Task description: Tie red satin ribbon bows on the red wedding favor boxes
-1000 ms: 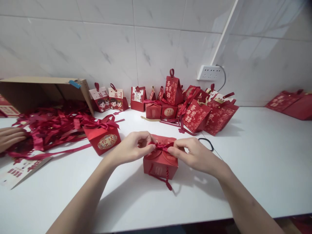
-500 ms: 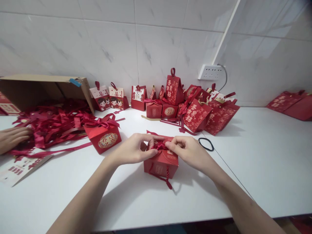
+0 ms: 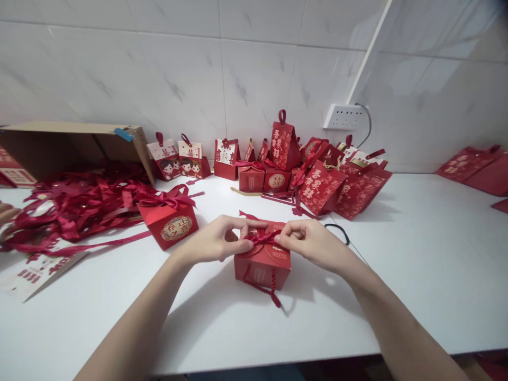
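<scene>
A red gift box stands on the white table in front of me, a twisted red cord hanging down its near side. Across its top lies a dark red ribbon with a knot or bow in the middle. My left hand pinches the ribbon's left side between thumb and fingers, its index finger stretched over the box top. On the right side my right hand pinches the ribbon, fingers curled. To the left sits another red box tied with a ribbon bow.
A heap of red ribbons spills from an open cardboard box at left. Red gift boxes line the wall beneath a power strip. A black hair tie and a printed card lie nearby. Another person's hand shows at the left edge.
My hands have drawn slightly apart along the ribbon, more of which now shows between them. The other person's hand has pulled back left from the ribbon heap.
</scene>
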A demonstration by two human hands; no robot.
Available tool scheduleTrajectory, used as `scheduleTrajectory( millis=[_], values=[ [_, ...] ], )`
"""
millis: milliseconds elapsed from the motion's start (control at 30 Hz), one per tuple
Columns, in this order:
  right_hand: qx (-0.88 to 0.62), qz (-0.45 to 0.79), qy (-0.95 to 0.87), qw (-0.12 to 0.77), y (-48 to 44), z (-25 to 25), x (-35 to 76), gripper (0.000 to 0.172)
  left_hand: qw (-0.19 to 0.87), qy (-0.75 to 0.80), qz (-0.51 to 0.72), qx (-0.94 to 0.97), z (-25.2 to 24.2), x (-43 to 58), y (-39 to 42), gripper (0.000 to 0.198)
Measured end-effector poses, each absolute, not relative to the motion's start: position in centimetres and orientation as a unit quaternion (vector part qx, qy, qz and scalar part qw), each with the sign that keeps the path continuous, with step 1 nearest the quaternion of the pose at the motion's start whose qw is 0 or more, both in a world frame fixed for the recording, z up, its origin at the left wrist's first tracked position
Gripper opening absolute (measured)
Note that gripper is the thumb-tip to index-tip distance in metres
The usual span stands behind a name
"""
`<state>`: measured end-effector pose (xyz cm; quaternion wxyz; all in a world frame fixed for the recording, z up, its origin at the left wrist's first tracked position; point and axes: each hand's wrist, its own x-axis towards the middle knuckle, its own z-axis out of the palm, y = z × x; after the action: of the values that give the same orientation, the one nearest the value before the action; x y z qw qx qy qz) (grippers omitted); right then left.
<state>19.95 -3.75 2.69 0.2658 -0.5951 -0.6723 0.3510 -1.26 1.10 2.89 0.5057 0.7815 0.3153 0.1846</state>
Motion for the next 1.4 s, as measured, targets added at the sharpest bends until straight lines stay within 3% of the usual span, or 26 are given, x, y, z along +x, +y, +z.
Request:
scheduleTrajectory(
  millis=[500,733,1000,1400],
  values=[
    [-0.595,0.337,-0.684,0.254,-3.4,2.4,20.2,0.035,0.496,0.325,0.193,0.782,2.7,-1.3,1.2,0.03],
    [-0.584,0.349,-0.683,0.267,-3.4,2.4,20.3,0.029,0.385,0.329,0.242,0.827,3.2,-2.0,1.7,0.021],
    [-0.563,0.397,-0.672,0.27,-3.0,2.4,20.6,0.027,0.553,0.347,0.15,0.743,2.8,-2.2,2.2,0.031],
    [-0.519,0.474,-0.665,0.25,-2.4,2.6,21.5,0.025,0.579,0.314,0.16,0.735,2.2,-2.6,3.0,0.033]
  ],
)
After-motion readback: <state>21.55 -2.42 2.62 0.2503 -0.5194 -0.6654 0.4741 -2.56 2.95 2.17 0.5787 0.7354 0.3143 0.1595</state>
